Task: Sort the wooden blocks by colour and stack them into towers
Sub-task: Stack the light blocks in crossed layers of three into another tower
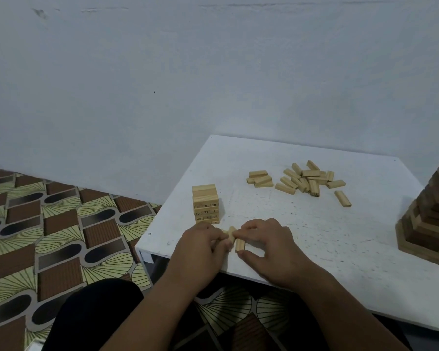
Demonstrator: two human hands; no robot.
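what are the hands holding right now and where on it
Both hands, left and right, pinch a few light wooden blocks by their ends and sides, on the table edge.

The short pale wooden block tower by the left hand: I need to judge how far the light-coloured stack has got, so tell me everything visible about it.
The short pale wooden block tower stands upright on the white table, near its left edge. It is built of light, unpainted-looking blocks in crossed layers; the lower layers show black printed numbers on their ends. It looks square and even. The left hand is just in front of it; whether they touch cannot be told.
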